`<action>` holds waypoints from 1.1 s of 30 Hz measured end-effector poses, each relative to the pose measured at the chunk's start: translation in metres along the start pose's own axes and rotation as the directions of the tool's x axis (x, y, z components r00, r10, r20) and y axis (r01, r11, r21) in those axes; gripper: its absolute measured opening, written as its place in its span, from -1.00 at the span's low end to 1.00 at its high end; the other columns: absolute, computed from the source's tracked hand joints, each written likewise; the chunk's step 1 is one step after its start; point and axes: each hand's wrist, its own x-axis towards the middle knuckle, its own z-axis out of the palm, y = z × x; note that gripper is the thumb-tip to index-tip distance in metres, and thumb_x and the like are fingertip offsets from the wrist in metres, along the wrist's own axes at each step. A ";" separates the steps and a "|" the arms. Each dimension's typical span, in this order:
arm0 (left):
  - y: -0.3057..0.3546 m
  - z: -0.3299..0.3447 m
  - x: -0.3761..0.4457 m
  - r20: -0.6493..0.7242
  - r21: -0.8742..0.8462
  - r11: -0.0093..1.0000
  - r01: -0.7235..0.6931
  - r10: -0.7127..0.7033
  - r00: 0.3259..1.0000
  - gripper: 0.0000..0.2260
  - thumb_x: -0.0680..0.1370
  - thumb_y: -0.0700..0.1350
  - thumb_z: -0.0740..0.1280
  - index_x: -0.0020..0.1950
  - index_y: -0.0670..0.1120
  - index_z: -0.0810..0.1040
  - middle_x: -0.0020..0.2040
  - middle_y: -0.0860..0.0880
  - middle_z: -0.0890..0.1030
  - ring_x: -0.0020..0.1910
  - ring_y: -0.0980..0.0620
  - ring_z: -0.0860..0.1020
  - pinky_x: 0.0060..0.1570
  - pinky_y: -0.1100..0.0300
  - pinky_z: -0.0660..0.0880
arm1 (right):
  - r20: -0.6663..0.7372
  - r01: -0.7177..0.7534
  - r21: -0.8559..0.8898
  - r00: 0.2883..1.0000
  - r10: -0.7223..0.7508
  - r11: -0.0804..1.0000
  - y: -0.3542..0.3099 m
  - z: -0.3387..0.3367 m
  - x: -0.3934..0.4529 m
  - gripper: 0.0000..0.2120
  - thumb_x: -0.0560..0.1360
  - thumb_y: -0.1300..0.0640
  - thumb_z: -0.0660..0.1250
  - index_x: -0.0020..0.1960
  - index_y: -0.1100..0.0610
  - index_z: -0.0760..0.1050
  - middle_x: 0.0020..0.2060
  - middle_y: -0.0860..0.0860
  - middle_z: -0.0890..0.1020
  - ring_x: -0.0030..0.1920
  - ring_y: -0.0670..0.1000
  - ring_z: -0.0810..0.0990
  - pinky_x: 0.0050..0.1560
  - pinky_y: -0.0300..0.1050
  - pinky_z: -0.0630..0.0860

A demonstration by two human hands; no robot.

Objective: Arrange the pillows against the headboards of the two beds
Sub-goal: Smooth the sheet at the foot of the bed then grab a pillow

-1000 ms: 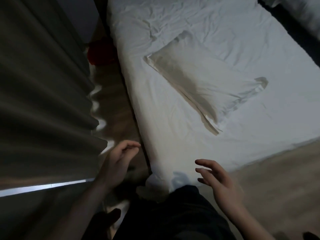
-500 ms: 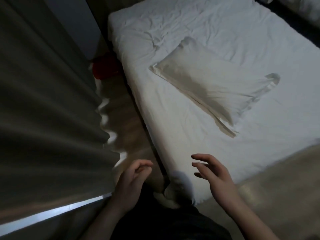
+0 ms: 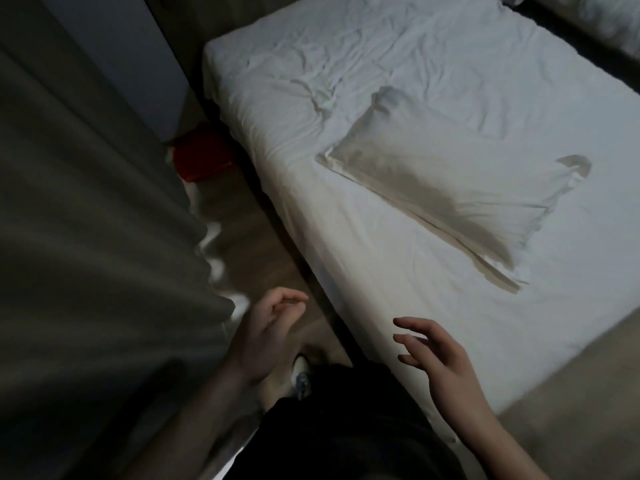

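Dimly, a pillow [image 3: 446,188] lying askew mid-mattress on a white bed [image 3: 381,306], left hand [image 3: 266,336] loosely curled and holding nothing — over the floor beside the curtain [image 3: 86,237], right hand [image 3: 446,368] fingers spread, empty — above the bed's edge.

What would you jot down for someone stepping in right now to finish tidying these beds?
Hands: the left hand hangs over the floor by the curtain, fingers loosely curled, holding nothing. The right hand is open over the near corner of the bed, fingers spread, also holding nothing.

Things: one pillow lies flat and skewed in the middle of the mattress, untouched by either hand. No headboard can be made out in this view. A strip of the second bed shows at the top right.

Done: nothing that shows here.

Left: pick up the pillow and set it against the headboard, then see to the other bed.
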 end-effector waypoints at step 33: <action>0.128 0.043 0.469 0.305 0.296 0.949 0.111 -0.203 0.930 -0.65 0.44 0.16 0.35 0.07 0.00 0.71 -0.02 0.07 0.70 0.02 0.11 0.63 0.09 0.14 0.51 | -0.329 -0.133 0.219 0.923 0.201 0.967 -0.126 -0.013 0.339 -0.80 0.63 0.14 0.36 0.10 -0.11 0.69 0.10 -0.12 0.73 0.06 -0.09 0.73 0.27 0.30 0.59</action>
